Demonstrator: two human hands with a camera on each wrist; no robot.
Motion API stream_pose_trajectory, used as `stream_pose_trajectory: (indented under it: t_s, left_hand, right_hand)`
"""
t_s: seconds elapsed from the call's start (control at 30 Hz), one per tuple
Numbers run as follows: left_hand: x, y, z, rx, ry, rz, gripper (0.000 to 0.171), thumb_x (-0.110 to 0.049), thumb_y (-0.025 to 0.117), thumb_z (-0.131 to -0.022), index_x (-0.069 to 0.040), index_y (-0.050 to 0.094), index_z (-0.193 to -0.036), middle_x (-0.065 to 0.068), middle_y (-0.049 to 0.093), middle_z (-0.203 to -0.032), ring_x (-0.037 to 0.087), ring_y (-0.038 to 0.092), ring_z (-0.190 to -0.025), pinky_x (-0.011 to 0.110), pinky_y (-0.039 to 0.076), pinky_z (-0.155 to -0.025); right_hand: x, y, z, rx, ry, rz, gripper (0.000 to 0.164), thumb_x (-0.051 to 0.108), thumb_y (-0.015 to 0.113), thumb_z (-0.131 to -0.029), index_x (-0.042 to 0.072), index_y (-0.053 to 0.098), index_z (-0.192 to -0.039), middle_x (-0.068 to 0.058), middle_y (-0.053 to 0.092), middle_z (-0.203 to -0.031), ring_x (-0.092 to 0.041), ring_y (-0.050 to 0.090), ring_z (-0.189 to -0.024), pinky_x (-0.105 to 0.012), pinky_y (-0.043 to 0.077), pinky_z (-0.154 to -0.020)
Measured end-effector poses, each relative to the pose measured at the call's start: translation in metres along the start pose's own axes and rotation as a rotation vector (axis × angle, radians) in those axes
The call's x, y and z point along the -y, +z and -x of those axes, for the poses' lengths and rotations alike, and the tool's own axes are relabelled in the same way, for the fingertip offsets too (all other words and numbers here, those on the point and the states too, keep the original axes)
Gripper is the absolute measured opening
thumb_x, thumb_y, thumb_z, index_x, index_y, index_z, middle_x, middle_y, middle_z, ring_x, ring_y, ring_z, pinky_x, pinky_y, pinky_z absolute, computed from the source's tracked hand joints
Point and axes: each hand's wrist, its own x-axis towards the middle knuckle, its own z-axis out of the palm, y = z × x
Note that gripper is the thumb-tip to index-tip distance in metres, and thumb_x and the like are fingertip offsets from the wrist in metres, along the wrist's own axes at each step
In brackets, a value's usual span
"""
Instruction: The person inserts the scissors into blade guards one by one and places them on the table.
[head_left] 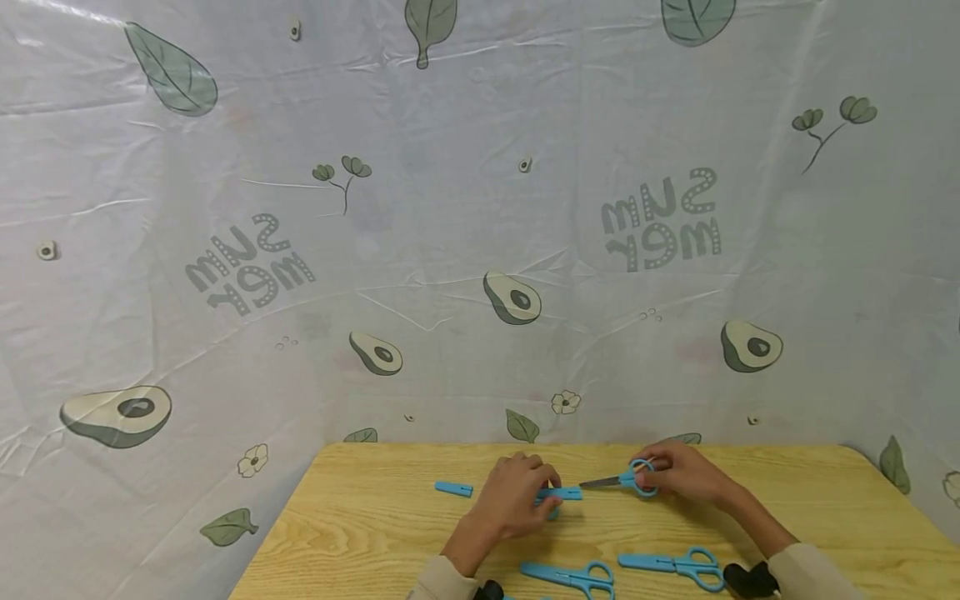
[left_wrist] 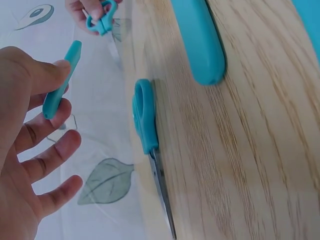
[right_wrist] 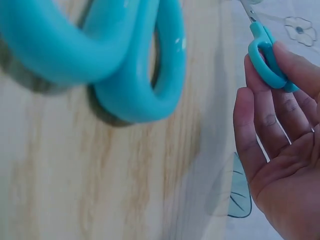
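Observation:
My left hand (head_left: pixel 512 497) pinches a blue scissor sheath (head_left: pixel 564 493) between thumb and fingers, its other fingers spread in the left wrist view. From the right, my right hand (head_left: pixel 686 473) holds a pair of blue-handled scissors (head_left: pixel 628 479) by the finger loops. Their bare blades point left, the tip close to the sheath's right end; I cannot tell if they touch. A second pair of scissors (left_wrist: pixel 145 117) lies on the table with its blades bare, mostly hidden by my left hand in the head view. Left of that hand lies a loose blue sheath (head_left: pixel 453 488).
Nearer to me on the wooden table (head_left: pixel 360 533) lie sheathed blue scissors (head_left: pixel 558 575) and another sheathed pair (head_left: pixel 671 564) to their right. A bit of blue shows at the bottom edge. A patterned white sheet (head_left: pixel 450 208) hangs behind the table.

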Motion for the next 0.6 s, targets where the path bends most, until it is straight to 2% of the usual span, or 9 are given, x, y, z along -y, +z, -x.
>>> stream_pose_trajectory:
  t_s: [0.13, 0.3, 0.47, 0.6]
  left_hand:
    - [0.004, -0.001, 0.003, 0.004, -0.011, 0.013, 0.016, -0.041, 0.073, -0.103, -0.030, 0.076, -0.114, -0.013, 0.067, -0.099, 0.006, 0.058, -0.090, 0.033, 0.053, -0.086]
    - [0.009, -0.001, 0.006, 0.000, -0.032, 0.013, 0.016, -0.041, 0.074, -0.102, -0.031, 0.076, -0.113, -0.013, 0.067, -0.100, 0.005, 0.059, -0.091, 0.032, 0.054, -0.087]
    - [0.013, -0.002, 0.009, -0.027, -0.036, 0.020, 0.014, -0.039, 0.075, -0.102, -0.030, 0.077, -0.112, -0.012, 0.067, -0.099, 0.005, 0.059, -0.091, 0.033, 0.054, -0.087]
    - [0.015, -0.003, 0.013, -0.044, -0.031, 0.027, 0.014, -0.040, 0.075, -0.102, -0.029, 0.077, -0.111, -0.012, 0.066, -0.099, 0.006, 0.059, -0.090, 0.032, 0.053, -0.085]
  right_hand:
    - [0.003, -0.002, 0.009, -0.041, 0.045, -0.018, 0.055, 0.020, 0.069, -0.106, -0.016, 0.054, -0.145, -0.019, 0.079, -0.110, -0.020, 0.077, -0.091, -0.037, 0.064, -0.075]
    - [0.008, -0.005, 0.018, -0.054, 0.064, -0.077, 0.056, 0.019, 0.067, -0.107, -0.015, 0.051, -0.149, -0.020, 0.079, -0.104, -0.027, 0.076, -0.088, -0.042, 0.064, -0.076]
    - [0.017, -0.005, 0.027, -0.072, 0.061, -0.113, 0.057, 0.019, 0.066, -0.108, -0.014, 0.048, -0.151, -0.020, 0.080, -0.110, -0.024, 0.077, -0.091, -0.043, 0.065, -0.078]
    - [0.023, -0.004, 0.034, -0.074, 0.070, -0.143, 0.060, 0.021, 0.065, -0.109, -0.014, 0.045, -0.153, -0.013, 0.081, -0.111, -0.018, 0.077, -0.094, -0.043, 0.065, -0.077]
